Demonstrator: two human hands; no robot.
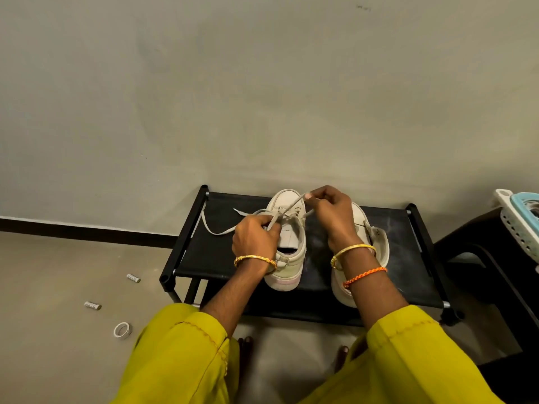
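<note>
Two off-white sneakers stand on a low black shoe rack (320, 298) against the wall. My left hand (255, 237) rests on the left sneaker (288, 258) and grips its lace near the eyelets. Above the toe, my right hand (331, 212) pinches the tip of the lace (288, 209), which runs taut between both hands. The lace's other end trails loose to the left across the rack. My right wrist covers much of the right sneaker (376, 243).
A grey wall rises right behind the rack. On the floor at left lie two small silver cylinders (133, 278) (92, 305) and a tape ring (122, 330). A dark stand (478, 243) with a white and blue basket (522, 220) is at the right. My bare feet are below the rack.
</note>
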